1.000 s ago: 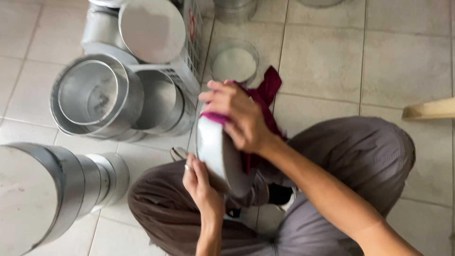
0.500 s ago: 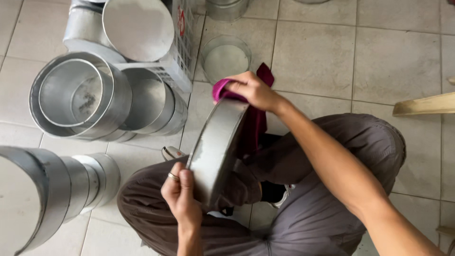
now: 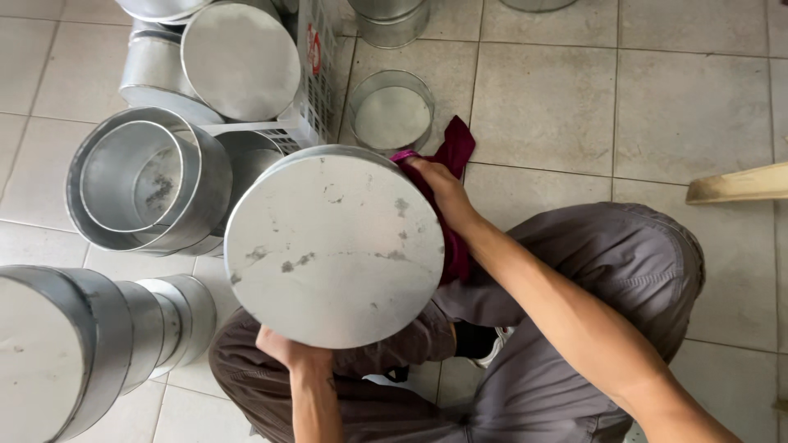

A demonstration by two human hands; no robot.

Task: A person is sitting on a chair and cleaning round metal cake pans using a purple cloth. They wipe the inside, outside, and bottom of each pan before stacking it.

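Note:
A round metal cake pan [image 3: 332,246] is turned with its flat, spotted bottom facing me, above my knees. My left hand [image 3: 287,349] grips its lower rim from underneath. My right hand [image 3: 439,187] presses a dark red cloth [image 3: 451,176] against the pan's upper right edge; most of the cloth hangs behind the pan and my forearm. I am crouched on a tiled floor in grey trousers.
Nested round pans [image 3: 139,184] lie on their sides at the left, and a long stack of pans [image 3: 82,344] at the lower left. A white crate [image 3: 316,74] holds more pans. A small pan [image 3: 391,111] stands on the tiles; a wooden plank [image 3: 739,184] at right.
The pan has swung from edge-on to showing its flat bottom to me. My right hand with the cloth moved to its upper right rim; my left hand shifted down to the lower rim.

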